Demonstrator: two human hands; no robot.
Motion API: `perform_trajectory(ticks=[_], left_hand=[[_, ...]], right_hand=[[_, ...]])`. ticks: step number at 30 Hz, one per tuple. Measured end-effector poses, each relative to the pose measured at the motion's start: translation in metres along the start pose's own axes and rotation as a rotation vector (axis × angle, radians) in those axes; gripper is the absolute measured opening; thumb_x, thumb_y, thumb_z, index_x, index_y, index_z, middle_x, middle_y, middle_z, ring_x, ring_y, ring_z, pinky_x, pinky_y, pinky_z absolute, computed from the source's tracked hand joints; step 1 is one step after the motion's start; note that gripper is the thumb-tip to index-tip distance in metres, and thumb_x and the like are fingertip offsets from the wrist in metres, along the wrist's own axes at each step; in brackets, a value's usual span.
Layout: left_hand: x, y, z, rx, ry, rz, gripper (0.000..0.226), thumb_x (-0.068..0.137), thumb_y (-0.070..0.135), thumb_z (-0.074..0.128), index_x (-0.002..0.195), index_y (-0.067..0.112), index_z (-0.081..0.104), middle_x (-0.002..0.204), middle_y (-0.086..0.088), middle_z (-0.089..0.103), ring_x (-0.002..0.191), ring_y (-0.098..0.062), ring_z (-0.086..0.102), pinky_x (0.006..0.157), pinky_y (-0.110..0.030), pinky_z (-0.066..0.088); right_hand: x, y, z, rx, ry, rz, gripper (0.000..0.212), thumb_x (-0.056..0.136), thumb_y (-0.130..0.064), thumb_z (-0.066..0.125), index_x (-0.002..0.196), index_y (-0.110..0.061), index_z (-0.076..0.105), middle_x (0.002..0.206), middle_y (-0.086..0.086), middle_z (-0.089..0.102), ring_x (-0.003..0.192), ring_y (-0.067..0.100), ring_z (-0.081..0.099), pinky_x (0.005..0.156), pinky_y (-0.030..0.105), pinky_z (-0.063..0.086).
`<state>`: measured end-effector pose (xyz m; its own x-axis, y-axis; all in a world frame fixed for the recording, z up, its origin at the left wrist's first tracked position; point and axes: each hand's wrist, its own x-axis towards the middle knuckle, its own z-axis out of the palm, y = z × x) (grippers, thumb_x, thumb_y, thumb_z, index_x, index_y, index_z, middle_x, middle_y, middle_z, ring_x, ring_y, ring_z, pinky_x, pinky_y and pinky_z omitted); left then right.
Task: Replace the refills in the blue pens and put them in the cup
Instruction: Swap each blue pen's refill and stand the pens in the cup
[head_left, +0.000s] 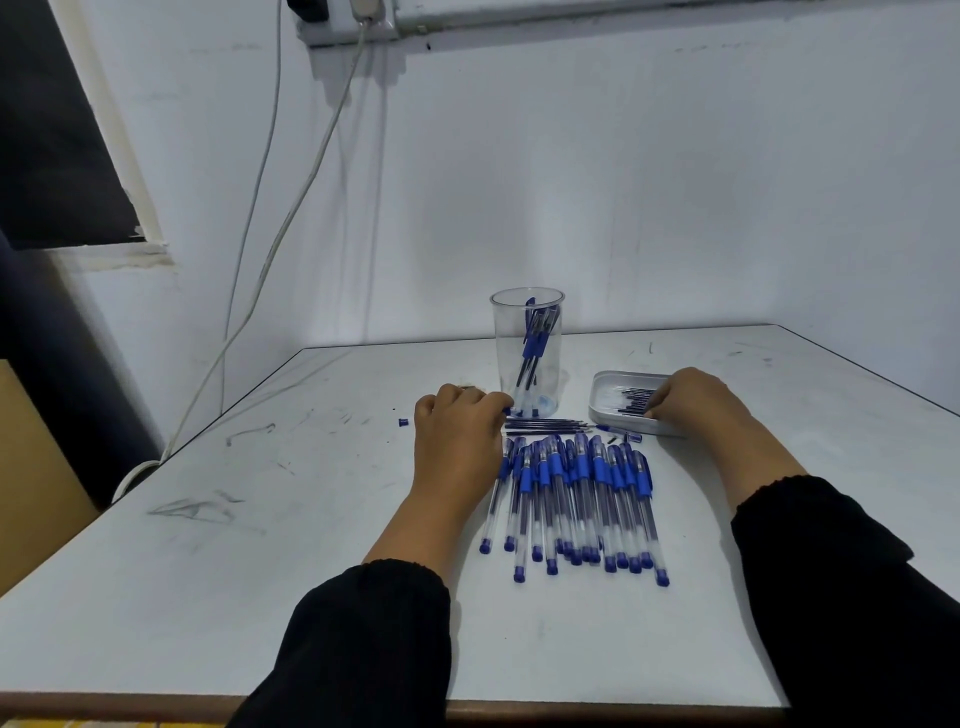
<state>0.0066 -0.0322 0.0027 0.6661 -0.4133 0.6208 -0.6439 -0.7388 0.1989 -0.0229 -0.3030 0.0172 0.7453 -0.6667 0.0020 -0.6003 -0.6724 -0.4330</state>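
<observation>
We see the tall clear plastic cup (527, 353) standing on the scuffed white tabletop (260, 545), a few blue pens inside it. Just left of the cup, our left hand (457, 436) lies knuckles up with fingers curled; what its grip holds we cannot tell. Right of the cup, our right hand (696, 402) reaches into the shallow white tray of refills (623, 400), fingertips hidden. In front of the cup lie loose dark refills (545, 426) and, nearer us, a row of capped blue pens (576, 499).

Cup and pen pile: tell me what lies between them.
Head view: loose refills lie crosswise on the table between the cup and the pen pile.
</observation>
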Motion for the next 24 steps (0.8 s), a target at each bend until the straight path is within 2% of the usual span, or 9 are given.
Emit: perform_trajectory(ticks=[3, 7, 13, 19, 24], left_hand=[[0.0006, 0.0002, 0.0014, -0.004, 0.002, -0.001, 0.027, 0.097, 0.024, 0.045, 0.118, 0.028, 0.061, 0.115, 0.008, 0.063, 0.11, -0.017, 0.046, 0.094, -0.032, 0.023], [0.0006, -0.0005, 0.0022, 0.006, 0.006, 0.001, 0.027, 0.097, 0.022, 0.045, 0.118, 0.029, 0.061, 0.115, 0.009, 0.064, 0.109, -0.016, 0.045, 0.093, -0.032, 0.022], [0.0014, -0.0007, 0.0028, 0.001, 0.005, 0.005, 0.027, 0.097, 0.022, 0.045, 0.118, 0.028, 0.061, 0.114, 0.009, 0.064, 0.11, -0.016, 0.046, 0.094, -0.032, 0.023], [0.0004, -0.0018, 0.0043, -0.006, 0.026, 0.013, 0.026, 0.096, 0.021, 0.046, 0.116, 0.027, 0.063, 0.111, 0.008, 0.065, 0.108, -0.018, 0.047, 0.092, -0.032, 0.023], [0.0006, -0.0017, 0.0043, -0.003, 0.016, 0.013, 0.026, 0.097, 0.022, 0.045, 0.117, 0.028, 0.062, 0.113, 0.008, 0.064, 0.109, -0.017, 0.047, 0.093, -0.033, 0.024]], right_hand=[[-0.0007, -0.0018, -0.0009, -0.031, -0.015, 0.002, 0.025, 0.083, -0.024, 0.066, 0.106, -0.017, 0.072, 0.105, 0.004, 0.069, 0.098, 0.025, 0.063, 0.091, 0.033, 0.05], [-0.0055, -0.0044, -0.0018, -0.071, -0.008, 0.026, 0.023, 0.086, -0.025, 0.061, 0.106, -0.021, 0.072, 0.105, -0.001, 0.069, 0.096, 0.02, 0.063, 0.079, 0.025, 0.045], [-0.0009, -0.0013, 0.0, -0.063, -0.03, 0.07, 0.021, 0.08, -0.026, 0.063, 0.099, -0.023, 0.072, 0.1, -0.001, 0.067, 0.09, 0.022, 0.061, 0.08, 0.027, 0.047], [0.0008, 0.0017, 0.0024, -0.093, -0.016, 0.027, 0.021, 0.085, -0.024, 0.062, 0.103, -0.019, 0.071, 0.101, 0.001, 0.068, 0.086, 0.022, 0.057, 0.075, 0.026, 0.04], [-0.0003, 0.0027, 0.0043, -0.079, -0.013, 0.011, 0.024, 0.089, -0.026, 0.062, 0.109, -0.014, 0.068, 0.1, 0.004, 0.064, 0.101, 0.026, 0.06, 0.08, 0.029, 0.039]])
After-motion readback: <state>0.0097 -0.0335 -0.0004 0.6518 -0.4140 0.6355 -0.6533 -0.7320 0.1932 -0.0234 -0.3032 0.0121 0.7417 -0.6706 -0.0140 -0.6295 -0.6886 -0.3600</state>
